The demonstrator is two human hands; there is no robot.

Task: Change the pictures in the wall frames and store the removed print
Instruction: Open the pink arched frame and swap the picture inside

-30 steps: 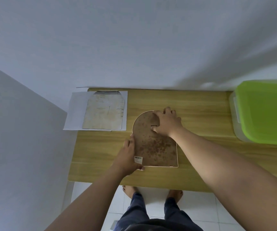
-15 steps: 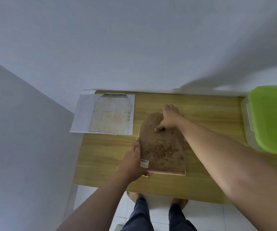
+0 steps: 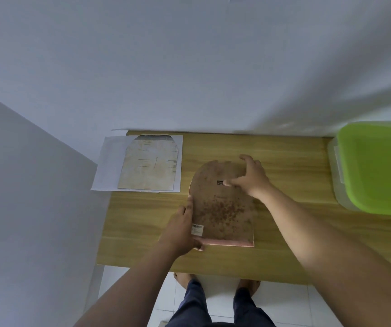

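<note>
An arch-topped picture frame lies face down on the wooden table (image 3: 291, 159), its stained brown backing board (image 3: 222, 208) up and a pink rim showing along its near edge. My left hand (image 3: 181, 228) grips the frame's near left corner, beside a barcode sticker. My right hand (image 3: 251, 177) is at the arched top: the thumb tip is by the small dark hanger clip in the board and the fingers curl over the top right edge. An arch-shaped faded print (image 3: 151, 165) lies flat on white paper (image 3: 106, 165) at the table's far left corner.
A translucent storage box with a lime-green lid (image 3: 376, 166) stands at the table's right end. White walls close in behind the table and on the left. My bare feet on white floor tiles show below the table's near edge.
My right hand has shifted from lying over the arched top to the top right edge, fingers now spread. The frame has tilted slightly. My left hand keeps its grip on the corner.
</note>
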